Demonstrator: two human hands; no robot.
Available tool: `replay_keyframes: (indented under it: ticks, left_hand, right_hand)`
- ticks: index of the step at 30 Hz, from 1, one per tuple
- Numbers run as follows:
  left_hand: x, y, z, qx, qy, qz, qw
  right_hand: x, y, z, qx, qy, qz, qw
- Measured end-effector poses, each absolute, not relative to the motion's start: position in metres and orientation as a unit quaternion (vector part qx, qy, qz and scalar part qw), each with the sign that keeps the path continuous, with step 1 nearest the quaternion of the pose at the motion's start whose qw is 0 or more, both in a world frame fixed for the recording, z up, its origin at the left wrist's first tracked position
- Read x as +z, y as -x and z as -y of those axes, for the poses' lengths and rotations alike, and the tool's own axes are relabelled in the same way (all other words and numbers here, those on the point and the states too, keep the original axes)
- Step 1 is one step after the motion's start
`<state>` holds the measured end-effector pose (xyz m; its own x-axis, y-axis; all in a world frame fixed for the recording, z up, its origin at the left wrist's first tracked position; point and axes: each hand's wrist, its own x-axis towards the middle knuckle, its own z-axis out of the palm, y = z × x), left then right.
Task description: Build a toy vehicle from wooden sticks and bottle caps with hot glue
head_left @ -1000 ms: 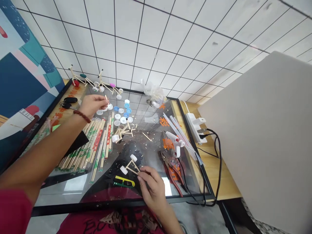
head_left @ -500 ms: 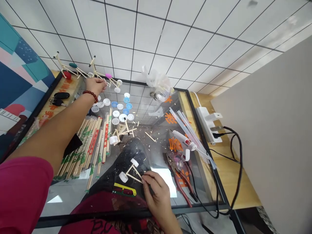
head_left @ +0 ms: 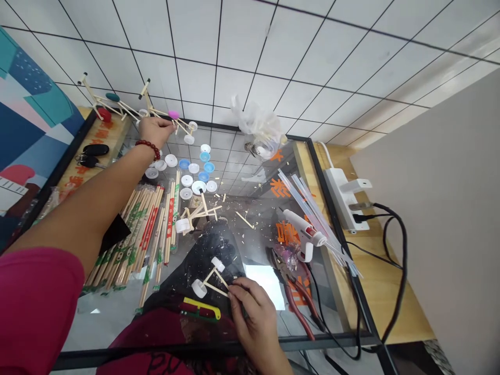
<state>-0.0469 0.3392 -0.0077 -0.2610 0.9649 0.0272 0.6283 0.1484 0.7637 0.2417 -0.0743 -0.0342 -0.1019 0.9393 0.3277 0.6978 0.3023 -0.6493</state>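
My left hand (head_left: 156, 130) reaches to the back left, its fingers pinched at the frame of a stick tricycle model with a pink seat (head_left: 173, 114) and white bottle-cap wheels (head_left: 189, 139). The hand covers part of that model. At the front, my right hand (head_left: 252, 312) pinches the ends of a small stick frame (head_left: 215, 284) with a white cap wheel at either side. A yellow-and-green utility knife (head_left: 201, 308) lies just left of my right hand. Behind the frame, another stick assembly (head_left: 197, 211) rests on the glass table.
Loose white and blue bottle caps (head_left: 203, 176) lie at the back middle. Wrapped chopsticks (head_left: 133, 234) fill the left side. Pliers (head_left: 292, 291), a glue gun (head_left: 304, 232) with its cord, and glue sticks (head_left: 312, 208) are on the right, near a power strip (head_left: 346, 195). A second tricycle model (head_left: 103, 114) stands far left.
My left hand has moved slightly up and right, closer to the pink-seated model. My right hand keeps its hold on the stick frame. The view has shifted a little.
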Motion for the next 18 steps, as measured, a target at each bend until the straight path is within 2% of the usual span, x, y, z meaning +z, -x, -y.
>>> replay_keyframes:
  ticks: [12, 18]
  left_hand:
    - [-0.001, 0.041, -0.335, 0.347, -0.546, -0.727, 0.229]
    - [0.021, 0.063, -0.295, 0.356, -0.514, -0.73, 0.277]
  right_hand:
    - [-0.035, -0.242, 0.075, 0.174, 0.568, 0.72, 0.36]
    - [-0.038, -0.242, 0.075, 0.156, 0.561, 0.719, 0.38]
